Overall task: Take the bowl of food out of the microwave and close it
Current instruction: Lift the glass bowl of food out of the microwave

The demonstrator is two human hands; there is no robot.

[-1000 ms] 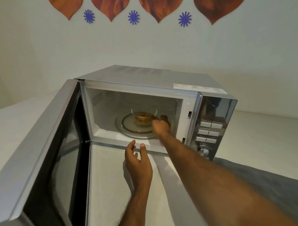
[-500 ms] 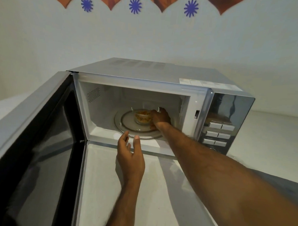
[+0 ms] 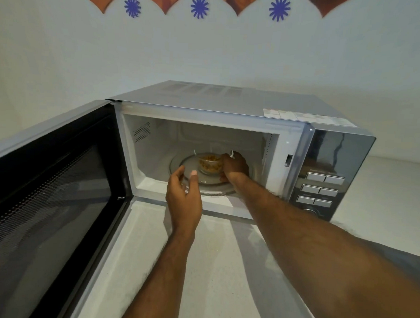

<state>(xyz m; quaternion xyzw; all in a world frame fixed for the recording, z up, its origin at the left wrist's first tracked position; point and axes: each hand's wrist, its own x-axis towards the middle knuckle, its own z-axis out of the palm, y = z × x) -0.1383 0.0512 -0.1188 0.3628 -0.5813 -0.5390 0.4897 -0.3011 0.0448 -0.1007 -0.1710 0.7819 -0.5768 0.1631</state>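
A: Report the status of the microwave point(image 3: 230, 107).

B: The unit sits on a white counter point(image 3: 224, 266) against a pale wall. Its door point(image 3: 50, 189) is swung fully open to the left, dark inner window facing the camera. The control panel point(image 3: 327, 177) with rows of buttons is on the right side of the front.

A: Location of the bowl point(image 3: 208, 164)?

B: Inside the cavity, resting on the glass turntable point(image 3: 192, 167), near its centre. The bowl is clear glass and holds orange-yellow food.

A: Right hand point(image 3: 234, 169)?

B: Reached into the cavity, fingers curled around the right side of the bowl, in contact with its wall. The bowl's underside is not visible, so whether it has left the turntable cannot be told.

A: Left hand point(image 3: 184, 196)?

B: At the cavity's front opening, just left of the bowl. Fingers are spread and slightly curved, thumb raised, grasping nothing. It is near the bowl but apart from it
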